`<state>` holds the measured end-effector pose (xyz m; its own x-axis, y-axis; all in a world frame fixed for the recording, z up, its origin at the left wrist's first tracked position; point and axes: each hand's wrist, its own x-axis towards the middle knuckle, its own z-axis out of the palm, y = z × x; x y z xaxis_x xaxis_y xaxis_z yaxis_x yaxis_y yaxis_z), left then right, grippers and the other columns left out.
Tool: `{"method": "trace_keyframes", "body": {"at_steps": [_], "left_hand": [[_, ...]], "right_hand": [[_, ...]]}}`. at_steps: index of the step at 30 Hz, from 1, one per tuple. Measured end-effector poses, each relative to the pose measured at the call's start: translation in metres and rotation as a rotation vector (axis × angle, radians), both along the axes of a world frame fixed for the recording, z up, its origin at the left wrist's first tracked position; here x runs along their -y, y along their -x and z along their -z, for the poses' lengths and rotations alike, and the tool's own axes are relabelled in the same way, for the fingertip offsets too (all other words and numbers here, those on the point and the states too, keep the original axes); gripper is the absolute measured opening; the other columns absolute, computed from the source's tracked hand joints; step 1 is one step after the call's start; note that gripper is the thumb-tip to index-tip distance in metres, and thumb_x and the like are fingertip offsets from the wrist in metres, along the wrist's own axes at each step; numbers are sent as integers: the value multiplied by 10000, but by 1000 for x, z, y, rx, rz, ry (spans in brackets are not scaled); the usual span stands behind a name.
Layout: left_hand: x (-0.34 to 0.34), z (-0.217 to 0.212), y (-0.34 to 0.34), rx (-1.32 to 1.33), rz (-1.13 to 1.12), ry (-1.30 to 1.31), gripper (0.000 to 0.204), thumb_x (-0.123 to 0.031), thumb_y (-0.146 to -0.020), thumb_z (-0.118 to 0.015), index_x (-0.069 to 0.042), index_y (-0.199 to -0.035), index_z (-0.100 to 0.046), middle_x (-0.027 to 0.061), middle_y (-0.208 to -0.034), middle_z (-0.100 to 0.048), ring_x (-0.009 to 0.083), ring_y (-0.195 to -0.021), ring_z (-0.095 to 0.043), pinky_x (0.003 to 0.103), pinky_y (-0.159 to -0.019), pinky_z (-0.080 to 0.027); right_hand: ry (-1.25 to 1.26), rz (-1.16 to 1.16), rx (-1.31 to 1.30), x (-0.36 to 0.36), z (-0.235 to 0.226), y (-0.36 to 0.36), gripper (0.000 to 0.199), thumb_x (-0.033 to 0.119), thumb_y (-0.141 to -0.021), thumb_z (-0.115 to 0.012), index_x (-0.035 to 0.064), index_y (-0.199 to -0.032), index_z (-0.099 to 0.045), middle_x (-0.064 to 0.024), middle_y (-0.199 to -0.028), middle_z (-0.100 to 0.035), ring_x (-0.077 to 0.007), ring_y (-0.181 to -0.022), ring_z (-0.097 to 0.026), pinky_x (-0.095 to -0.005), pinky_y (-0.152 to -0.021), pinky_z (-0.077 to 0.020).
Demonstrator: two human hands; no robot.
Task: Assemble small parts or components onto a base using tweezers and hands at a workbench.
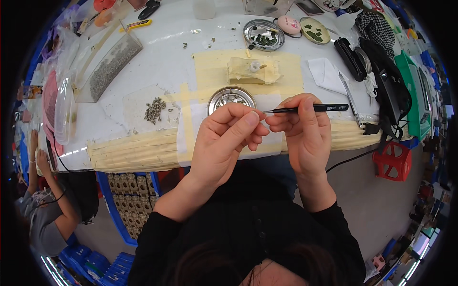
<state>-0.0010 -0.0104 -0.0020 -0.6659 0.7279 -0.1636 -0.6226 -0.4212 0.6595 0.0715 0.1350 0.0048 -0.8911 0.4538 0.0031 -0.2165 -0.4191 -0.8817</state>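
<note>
Black tweezers (329, 107) lie in my right hand (309, 143), the fingers closed round them and the thin tips pointing left. Those tips meet the pinched thumb and forefinger of my left hand (217, 148). Whatever the left fingers hold is too small to make out. Just behind the left hand sits a round shiny metal dish (210, 101), partly covered by that hand. Farther back a block wrapped in yellowish tape (238, 74) carries a small pale nozzle-like piece. A loose heap of small grey parts (155, 110) lies to the left on clear film.
A clear tray of grey bits (114, 66) and a yellow cutter (138, 25) are at the left. A metal dish with dark pieces (245, 35) stands at the back. Right are a white cloth (324, 74) and black bag (393, 81). Another person (52, 214) works far left.
</note>
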Motion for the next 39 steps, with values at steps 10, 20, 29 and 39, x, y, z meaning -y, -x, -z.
{"method": "trace_keyframes", "body": {"at_steps": [10, 20, 29, 39], "left_hand": [[-2, 2, 4, 155, 85, -105, 134, -173, -971, -544, -53, -981, -600, 50, -863, -654, 85, -759, -595, 220, -660, -462], [-4, -2, 2, 145, 88, -43, 158, -209, -992, -474, -65, -976, -535, 37, -753, -598, 90, -686, -527, 216, -601, -417], [-2, 3, 3, 148, 140, -162, 171, -229, -996, -475, -68, -986, -531, 51, -792, -615, 115, -686, -543, 229, -620, -432], [-3, 4, 3, 191, 151, -180, 184, -233, -991, -470, -65, -949, -529, 58, -781, -617, 125, -685, -545, 235, -619, -431]], "right_hand": [[-250, 83, -98, 6, -1, -1, 277, 200, -1001, -475, -56, -977, -576, -153, -855, -677, -180, -767, -689, -288, -717, -570], [-350, 58, -193, 7, -1, 0, 224, 136, -985, -498, -75, -1012, -567, -158, -884, -667, -190, -810, -685, -289, -748, -571], [-246, 29, -150, 5, -2, 0, 250, 167, -988, -501, -72, -1022, -566, -167, -888, -670, -200, -815, -689, -300, -744, -575], [-290, 0, -189, 3, 1, 1, 242, 161, -985, -507, -70, -1018, -572, -174, -885, -679, -203, -813, -690, -296, -738, -572]]}}
